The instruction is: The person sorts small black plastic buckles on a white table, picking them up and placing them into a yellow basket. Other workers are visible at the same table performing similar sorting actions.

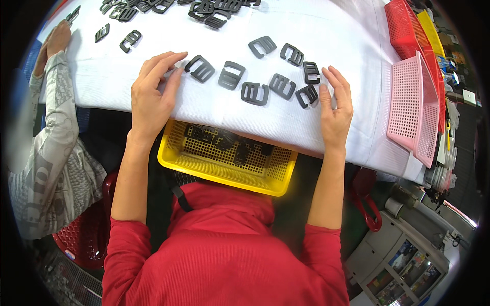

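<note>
Several black plastic strap buckles lie loosely spread over the white-covered table between my hands. My left hand (154,94) is open, thumb and fingers apart, its fingertips just left of one buckle (202,71). On the other side, my right hand (337,107) is also open, fingers raised beside a small buckle (308,96) and another buckle (311,73); whether it touches either I cannot tell. In the middle lie a greyer-looking buckle (229,79) and a buckle (254,94) nearer the table edge. Nothing is held in either hand.
A yellow basket (224,184) with black pieces inside sits below the table edge, in front of me. More buckles (204,9) are heaped at the far side. At right stand pink (416,109) and red baskets (408,30). A co-worker's hands (57,40) are at far left.
</note>
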`<state>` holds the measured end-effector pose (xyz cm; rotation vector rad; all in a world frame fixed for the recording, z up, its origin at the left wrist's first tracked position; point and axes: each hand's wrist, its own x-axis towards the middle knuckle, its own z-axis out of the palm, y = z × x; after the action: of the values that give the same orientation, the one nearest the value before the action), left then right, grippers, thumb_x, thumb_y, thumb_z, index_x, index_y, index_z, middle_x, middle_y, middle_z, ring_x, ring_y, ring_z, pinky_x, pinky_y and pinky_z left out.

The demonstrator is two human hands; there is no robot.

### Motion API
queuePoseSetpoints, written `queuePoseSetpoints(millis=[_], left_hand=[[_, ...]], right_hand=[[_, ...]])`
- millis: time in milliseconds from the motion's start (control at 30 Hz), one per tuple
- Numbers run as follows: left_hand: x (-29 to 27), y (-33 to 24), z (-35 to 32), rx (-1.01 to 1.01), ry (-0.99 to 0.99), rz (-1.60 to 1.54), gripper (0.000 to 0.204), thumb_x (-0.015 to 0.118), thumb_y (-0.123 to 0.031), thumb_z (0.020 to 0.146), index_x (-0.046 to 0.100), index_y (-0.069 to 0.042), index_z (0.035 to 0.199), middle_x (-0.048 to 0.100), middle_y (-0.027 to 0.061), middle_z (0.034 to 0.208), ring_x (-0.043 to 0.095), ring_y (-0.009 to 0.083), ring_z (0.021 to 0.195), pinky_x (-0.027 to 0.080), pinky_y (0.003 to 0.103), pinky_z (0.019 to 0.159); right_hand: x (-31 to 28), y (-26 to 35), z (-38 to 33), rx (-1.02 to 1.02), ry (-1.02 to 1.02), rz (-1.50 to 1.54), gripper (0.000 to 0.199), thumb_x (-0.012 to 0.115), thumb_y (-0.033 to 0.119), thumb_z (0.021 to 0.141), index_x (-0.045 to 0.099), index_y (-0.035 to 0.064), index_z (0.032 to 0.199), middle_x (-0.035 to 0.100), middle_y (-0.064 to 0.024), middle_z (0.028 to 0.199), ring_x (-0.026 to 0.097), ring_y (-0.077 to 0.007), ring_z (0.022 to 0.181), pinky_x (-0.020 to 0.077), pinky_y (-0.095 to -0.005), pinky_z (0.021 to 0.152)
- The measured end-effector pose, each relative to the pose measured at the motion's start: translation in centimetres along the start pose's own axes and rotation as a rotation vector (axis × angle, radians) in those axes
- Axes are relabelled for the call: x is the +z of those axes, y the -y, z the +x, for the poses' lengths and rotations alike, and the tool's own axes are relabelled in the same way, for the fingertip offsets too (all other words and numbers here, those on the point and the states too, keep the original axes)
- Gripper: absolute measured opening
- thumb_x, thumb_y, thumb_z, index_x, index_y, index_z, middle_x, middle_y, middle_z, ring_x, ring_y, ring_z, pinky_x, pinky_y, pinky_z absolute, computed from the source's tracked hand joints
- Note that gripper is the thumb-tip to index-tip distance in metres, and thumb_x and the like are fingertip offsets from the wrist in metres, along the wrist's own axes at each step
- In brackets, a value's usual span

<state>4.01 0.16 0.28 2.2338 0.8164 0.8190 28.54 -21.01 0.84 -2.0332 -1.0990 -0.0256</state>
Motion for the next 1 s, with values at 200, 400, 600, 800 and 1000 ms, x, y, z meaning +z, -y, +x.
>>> queuePoseSetpoints(millis=[200, 400, 600, 800, 1000], left_hand=[[0.5, 0.0, -0.3, 0.021, -0.062, -0.018, 0.027, 0.062, 0.001, 0.088, 0.07, -0.007, 0.112, 0.066, 0.0104, 0.109, 0.064, 0.0187, 0.09, 0.053, 0.028, 0.073], [0.8, -0.1, -0.4, 0.025, -0.083, -0.029, 0.024, 0.062, 0.004, 0.088, 0.071, -0.005, 0.108, 0.067, 0.011, 0.106, 0.065, 0.019, 0.09, 0.052, 0.028, 0.074], [0.7, -0.1, -0.4, 0.04, -0.116, -0.035, 0.024, 0.061, 0.004, 0.087, 0.071, -0.006, 0.106, 0.067, 0.0106, 0.102, 0.065, 0.0228, 0.089, 0.053, 0.03, 0.074], [0.9, -0.1, -0.2, 0.116, -0.154, 0.027, 0.023, 0.063, 0.005, 0.082, 0.07, -0.004, 0.102, 0.067, 0.0105, 0.099, 0.062, 0.0271, 0.092, 0.051, 0.034, 0.08], [0.7, 0.1, -0.1, 0.257, -0.046, 0.121, 0.021, 0.069, -0.001, 0.078, 0.071, -0.005, 0.099, 0.067, 0.006, 0.094, 0.059, 0.0246, 0.09, 0.05, 0.035, 0.082]], right_hand=[[0.2, 0.1, -0.6, 0.019, 0.003, -0.008, 0.028, 0.069, 0.011, 0.089, 0.068, 0.006, 0.116, 0.062, -0.0145, 0.123, 0.057, -0.0305, 0.119, 0.0441, -0.0389, 0.1], [0.6, -0.5, 0.2, 0.031, -0.002, 0.063, 0.032, 0.074, 0.017, 0.086, 0.067, 0.0061, 0.115, 0.06, -0.0163, 0.125, 0.054, -0.0319, 0.123, 0.0422, -0.0412, 0.101], [3.7, 0.2, 3.0, -0.142, 0.253, -0.087, 0.068, 0.06, 0.059, 0.088, 0.051, 0.0166, 0.14, 0.043, -0.0111, 0.15, 0.032, -0.0308, 0.143, 0.0138, -0.0539, 0.119], [5.4, 2.6, 3.9, -0.33, 0.399, -0.226, 0.066, 0.058, 0.064, 0.086, 0.052, 0.0253, 0.14, 0.041, -0.0083, 0.151, 0.032, -0.0295, 0.143, 0.0146, -0.0547, 0.119], [7.7, 4.6, 4.5, -0.44, 0.443, -0.065, 0.072, 0.067, 0.063, 0.078, 0.053, 0.0275, 0.138, 0.039, -0.0103, 0.151, 0.032, -0.0314, 0.143, 0.0174, -0.0607, 0.116]])
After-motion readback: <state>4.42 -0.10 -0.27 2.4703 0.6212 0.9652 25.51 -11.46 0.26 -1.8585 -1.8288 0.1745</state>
